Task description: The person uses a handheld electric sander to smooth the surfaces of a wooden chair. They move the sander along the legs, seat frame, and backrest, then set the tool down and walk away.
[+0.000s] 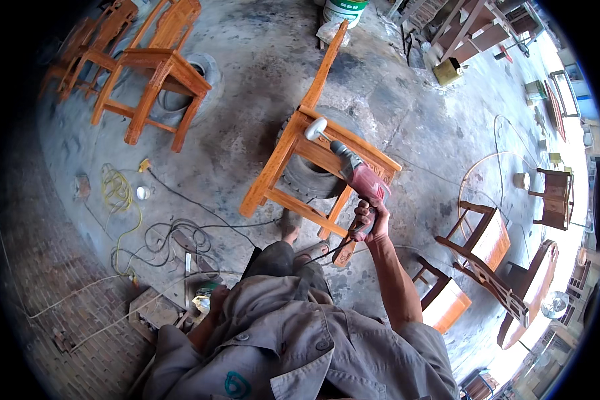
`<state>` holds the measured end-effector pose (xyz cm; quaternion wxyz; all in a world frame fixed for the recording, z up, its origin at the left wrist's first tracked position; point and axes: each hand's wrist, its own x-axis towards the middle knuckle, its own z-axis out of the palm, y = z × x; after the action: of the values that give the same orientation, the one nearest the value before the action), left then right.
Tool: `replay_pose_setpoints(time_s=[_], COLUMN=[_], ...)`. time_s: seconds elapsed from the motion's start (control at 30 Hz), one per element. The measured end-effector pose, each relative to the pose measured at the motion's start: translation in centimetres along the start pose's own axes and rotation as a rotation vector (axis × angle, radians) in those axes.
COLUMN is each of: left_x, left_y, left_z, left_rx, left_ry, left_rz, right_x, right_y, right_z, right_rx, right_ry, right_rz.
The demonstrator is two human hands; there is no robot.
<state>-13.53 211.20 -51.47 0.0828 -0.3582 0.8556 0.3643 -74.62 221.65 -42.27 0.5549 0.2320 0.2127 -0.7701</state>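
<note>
My right hand (373, 219) grips the handle of a red power drill (368, 183), its black cord trailing down past my legs. A round white pad (315, 129) is fitted at the drill's tip, over the seat frame of an orange-brown wooden chair (271, 175). Whether the pad touches the wood I cannot tell. The chair rests over a tyre (313, 179) on the floor, its back pointing away from me. Low at my left side, my left hand (218, 298) is close to a small greenish container (202, 302); its fingers are too small and hidden to read.
Tangled black cable (173, 233) and a yellow cord (117, 190) lie on the concrete left of my feet, near a white cup (143, 193). Similar chairs (160, 73) stand far left. Stools (488, 240) and a hose (463, 190) are at right; a white-and-green bucket (345, 12) is beyond.
</note>
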Motion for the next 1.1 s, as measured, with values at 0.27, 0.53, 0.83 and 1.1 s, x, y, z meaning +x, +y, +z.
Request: replay_pose_setpoints(time_s=[0.27,0.53,0.83,1.1], left_x=[-1.1,-1.6,0.1,1.4], left_y=[1.7,-3.9,-4.7,-6.8], left_z=[1.4,5.4,4.5,2.7], left_rx=[-0.266,-0.268,-0.174,-0.08], left_ry=[0.036,0.021,0.011,-0.084], left_rz=[-0.46,-0.29,-0.312,-0.306], right_x=[2.0,1.4,0.2,0.7], right_y=[1.4,1.7,4.8,14.0], right_z=[2.0,2.3,2.3,2.4], right_rx=[-0.093,-0.082,0.056,0.368], right_ry=[0.036,0.054,0.101,-0.003], right_rz=[-0.011,-0.02,-0.068,-0.088])
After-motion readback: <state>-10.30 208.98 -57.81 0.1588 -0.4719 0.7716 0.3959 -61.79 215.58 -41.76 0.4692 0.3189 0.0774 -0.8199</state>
